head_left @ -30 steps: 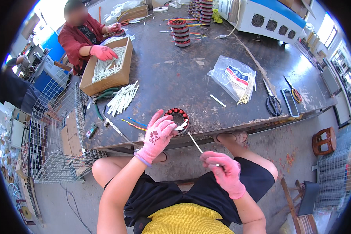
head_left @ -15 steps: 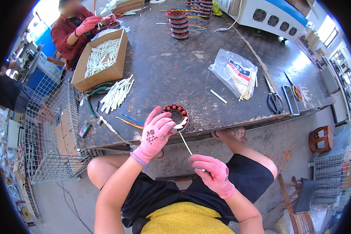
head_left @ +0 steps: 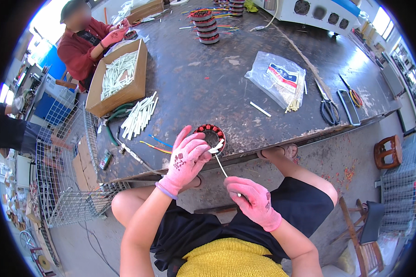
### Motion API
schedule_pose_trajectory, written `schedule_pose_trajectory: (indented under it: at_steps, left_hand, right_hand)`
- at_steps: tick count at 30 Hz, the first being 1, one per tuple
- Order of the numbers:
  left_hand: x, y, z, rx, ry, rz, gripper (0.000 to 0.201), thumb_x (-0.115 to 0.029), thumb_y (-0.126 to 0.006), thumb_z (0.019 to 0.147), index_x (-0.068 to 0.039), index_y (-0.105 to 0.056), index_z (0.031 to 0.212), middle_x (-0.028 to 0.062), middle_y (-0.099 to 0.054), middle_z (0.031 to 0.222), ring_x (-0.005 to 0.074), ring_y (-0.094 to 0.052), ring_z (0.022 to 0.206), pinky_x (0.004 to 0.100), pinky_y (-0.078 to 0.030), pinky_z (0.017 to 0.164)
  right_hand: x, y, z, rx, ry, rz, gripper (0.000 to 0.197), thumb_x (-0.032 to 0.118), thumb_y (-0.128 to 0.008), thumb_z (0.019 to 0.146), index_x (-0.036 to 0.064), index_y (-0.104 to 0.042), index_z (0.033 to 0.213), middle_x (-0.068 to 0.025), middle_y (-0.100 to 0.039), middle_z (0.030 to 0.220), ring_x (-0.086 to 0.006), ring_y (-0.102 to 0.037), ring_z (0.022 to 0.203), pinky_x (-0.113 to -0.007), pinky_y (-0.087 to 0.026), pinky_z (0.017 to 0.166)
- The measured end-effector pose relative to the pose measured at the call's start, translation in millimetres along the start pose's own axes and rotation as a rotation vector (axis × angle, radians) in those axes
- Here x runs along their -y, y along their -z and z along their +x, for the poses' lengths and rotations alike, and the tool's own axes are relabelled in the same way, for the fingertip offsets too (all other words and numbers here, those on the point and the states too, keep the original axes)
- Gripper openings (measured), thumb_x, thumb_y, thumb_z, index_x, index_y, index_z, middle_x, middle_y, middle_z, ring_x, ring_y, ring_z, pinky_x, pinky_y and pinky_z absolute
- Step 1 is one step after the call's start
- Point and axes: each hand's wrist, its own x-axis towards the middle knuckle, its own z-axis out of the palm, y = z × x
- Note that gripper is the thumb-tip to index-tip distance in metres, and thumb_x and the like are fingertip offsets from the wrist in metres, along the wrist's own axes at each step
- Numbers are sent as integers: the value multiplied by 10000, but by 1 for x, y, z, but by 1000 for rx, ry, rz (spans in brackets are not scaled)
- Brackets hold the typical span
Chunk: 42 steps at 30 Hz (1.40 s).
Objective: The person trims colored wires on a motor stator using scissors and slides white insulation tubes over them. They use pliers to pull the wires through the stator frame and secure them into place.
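Note:
A ring-shaped motor stator (head_left: 219, 134) with red windings sits at the table's near edge. My left hand (head_left: 187, 161), in a pink glove, grips its near left side, thumb and fingers closed at the rim. White sleeve pieces (head_left: 216, 148) show beside the thumb. Blue, yellow and red lead wires (head_left: 156, 147) stick out left of this hand. A thin white strip (head_left: 221, 165) runs taut from the stator toward me. My right hand (head_left: 254, 201), also gloved, is closed around the strip's lower part; a white end shows at the curled fingers.
White tubes lie in a pile (head_left: 140, 115) beside a full cardboard box (head_left: 94, 104) and green-handled pliers (head_left: 110, 133). A plastic bag (head_left: 268, 74), scissors (head_left: 329, 111) and a phone (head_left: 348, 107) are at right. Stacked stators (head_left: 207, 30) stand farther back. A co-worker (head_left: 81, 55) sits far left.
The view has shifted slightly. My right hand sits a little closer to the stator, and less of the white strip shows between them. The left hand keeps its hold.

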Motion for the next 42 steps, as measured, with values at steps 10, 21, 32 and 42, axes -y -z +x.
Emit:
schedule_pose_trajectory:
  at_steps: [10,21,32,42]
  left_hand:
    - [-7,0,0,43,119,-46,214,-117,-702,801,-46,-667,999,75,-653,1019,275,-580,1185,543,-280,1171]
    - [-9,4,0,115,219,-118,281,-105,-661,865,-66,-692,1141,73,-675,1138,284,-576,1206,536,-267,1172]
    - [-10,7,-4,180,357,-181,343,-147,-625,914,-64,-646,1246,68,-679,1192,257,-477,1335,505,-215,1204]
    - [-6,4,-7,147,353,-291,202,-113,-662,864,-106,-727,1055,31,-714,1100,283,-548,1257,546,-218,1196]
  right_hand:
    - [-26,-24,27,-116,-141,59,217,-18,-630,886,50,-703,1080,-117,-665,1132,-210,-693,888,-299,-556,751]
    - [-36,-34,31,-179,-210,95,188,62,-710,863,82,-722,1049,-98,-667,860,-259,-661,735,-332,-523,661]
    - [-49,-37,34,-196,-78,65,214,76,-713,852,71,-705,1065,-108,-707,984,-305,-692,842,-362,-562,718]
    - [-56,-37,39,-175,-173,320,188,146,-713,869,83,-697,1045,-95,-665,950,-287,-670,822,-374,-539,709]
